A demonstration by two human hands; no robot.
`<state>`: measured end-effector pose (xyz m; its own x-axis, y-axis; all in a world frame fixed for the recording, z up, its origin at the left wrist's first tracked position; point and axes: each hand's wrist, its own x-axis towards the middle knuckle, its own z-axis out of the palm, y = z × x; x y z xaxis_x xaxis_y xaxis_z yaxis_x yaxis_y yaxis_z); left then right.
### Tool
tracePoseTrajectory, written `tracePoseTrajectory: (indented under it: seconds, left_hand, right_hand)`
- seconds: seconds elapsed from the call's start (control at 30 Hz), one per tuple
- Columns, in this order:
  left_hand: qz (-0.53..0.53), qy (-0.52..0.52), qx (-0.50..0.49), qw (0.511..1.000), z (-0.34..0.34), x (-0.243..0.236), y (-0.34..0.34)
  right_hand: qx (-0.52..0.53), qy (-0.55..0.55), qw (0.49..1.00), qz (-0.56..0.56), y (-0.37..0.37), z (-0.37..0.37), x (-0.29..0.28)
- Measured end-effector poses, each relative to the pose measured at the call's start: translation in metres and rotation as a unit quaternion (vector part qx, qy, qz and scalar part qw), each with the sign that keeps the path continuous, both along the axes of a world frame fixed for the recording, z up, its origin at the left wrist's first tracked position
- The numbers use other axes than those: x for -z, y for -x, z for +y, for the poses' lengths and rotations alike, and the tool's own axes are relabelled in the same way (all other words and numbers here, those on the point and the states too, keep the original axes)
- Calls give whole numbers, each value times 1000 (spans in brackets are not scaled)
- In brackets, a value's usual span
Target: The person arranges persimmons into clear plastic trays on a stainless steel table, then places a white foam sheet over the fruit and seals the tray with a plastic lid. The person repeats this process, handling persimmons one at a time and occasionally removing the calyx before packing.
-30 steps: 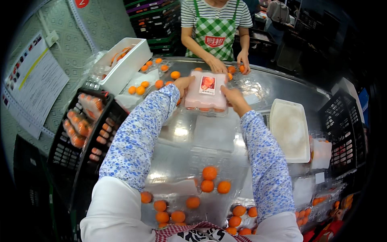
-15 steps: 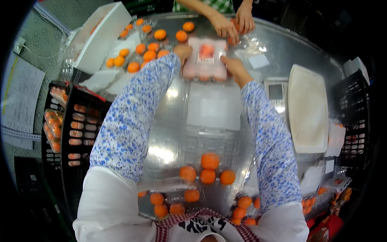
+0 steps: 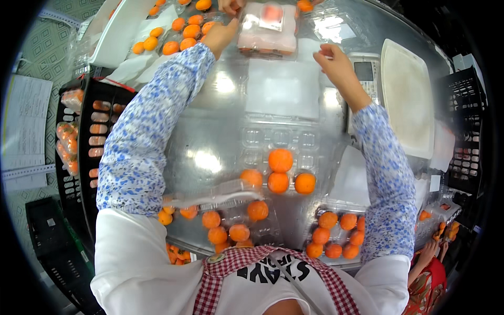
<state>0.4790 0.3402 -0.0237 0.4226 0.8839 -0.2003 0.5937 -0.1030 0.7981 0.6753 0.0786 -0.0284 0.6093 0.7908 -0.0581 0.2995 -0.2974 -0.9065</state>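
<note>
A clear clamshell box with a pale pink padded top and a label (image 3: 268,37) rests at the far side of the steel table (image 3: 194,131). My left hand (image 3: 220,37) is just left of it, fingers loosely extended and apparently off it. My right hand (image 3: 333,63) is right of and below it, empty, fingers apart and slightly bent. Between my forearms lie a clear tray with a white liner (image 3: 281,89) and, nearer, loose-looking oranges (image 3: 278,182) on clear plastic. More trays of oranges (image 3: 328,220) are along the near edge.
A co-worker's hands (image 3: 228,6) show at the top. Oranges (image 3: 170,47) and a white foam box (image 3: 105,37) lie far left, black crates (image 3: 105,126) at both sides. A scale (image 3: 363,71) and cream tray (image 3: 407,100) are at right. Another person (image 3: 425,262) appears lower right.
Both my hands have let go of the pink-topped box, which now rests on the table. My right hand has drawn back rightward; my left has moved slightly left. The view has tilted down.
</note>
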Motion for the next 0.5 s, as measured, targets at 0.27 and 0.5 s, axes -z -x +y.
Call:
tracePoseTrajectory:
  seconds: [0.27, 0.5]
  left_hand:
    - [-18, -48, 169, 984, -140, -145, 151]
    - [-84, -117, 58, 988, -248, -197, 306]
  right_hand:
    - [-98, 60, 989, 98, 95, -142, -41]
    - [-192, 202, 943, 181, 206, -267, -58]
